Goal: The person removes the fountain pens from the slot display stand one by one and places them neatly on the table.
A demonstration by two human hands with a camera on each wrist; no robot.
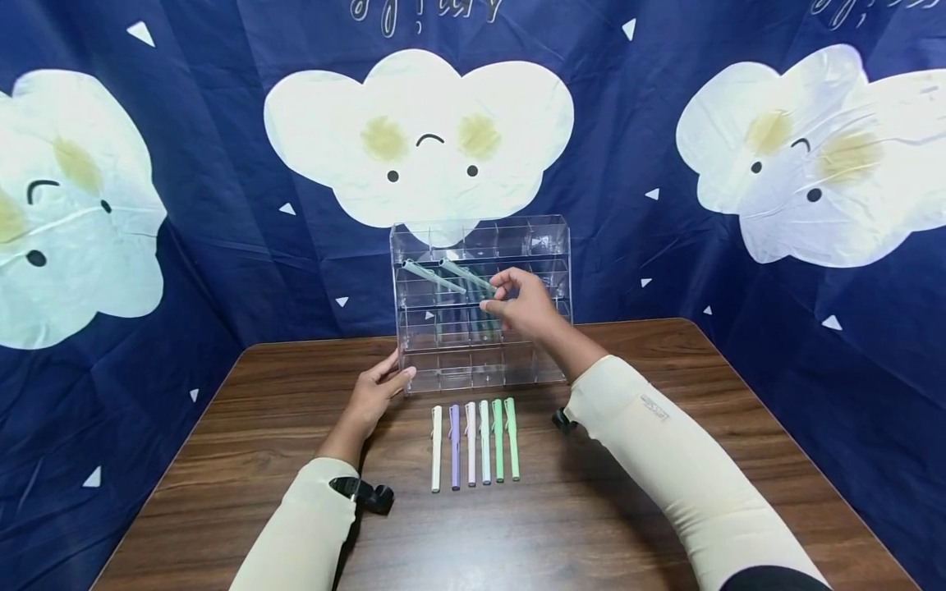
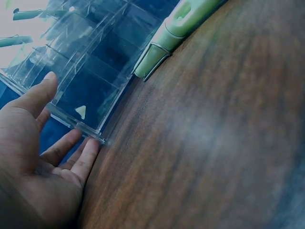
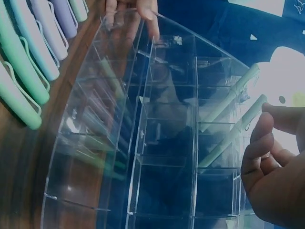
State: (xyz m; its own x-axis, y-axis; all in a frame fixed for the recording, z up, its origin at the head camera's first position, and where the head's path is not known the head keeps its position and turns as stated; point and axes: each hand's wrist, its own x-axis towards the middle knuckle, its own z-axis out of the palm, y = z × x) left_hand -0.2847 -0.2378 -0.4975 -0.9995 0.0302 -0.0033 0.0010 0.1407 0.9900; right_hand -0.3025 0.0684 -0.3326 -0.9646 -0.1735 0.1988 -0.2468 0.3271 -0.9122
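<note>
A clear acrylic display rack (image 1: 473, 335) with rows of compartments stands upright on the table. My left hand (image 1: 375, 396) holds its lower left edge, thumb in front and fingers behind, as the left wrist view (image 2: 52, 157) also shows. One pale green pen (image 1: 432, 277) lies slanted in an upper row at the left. Beside it slants a second pale green pen (image 1: 466, 274), whose near end my right hand (image 1: 526, 305) pinches at the fingertips. In the right wrist view this second pen (image 3: 233, 131) reaches from a compartment to the fingertips (image 3: 265, 114).
In front of the rack several capped pens lie side by side: cream (image 1: 436, 450), purple (image 1: 454, 447), pink (image 1: 470, 443), light blue (image 1: 484, 443) and green (image 1: 498, 441). The wooden table (image 1: 636, 509) meets a dark blue cloth backdrop (image 1: 621, 287) with cloud prints.
</note>
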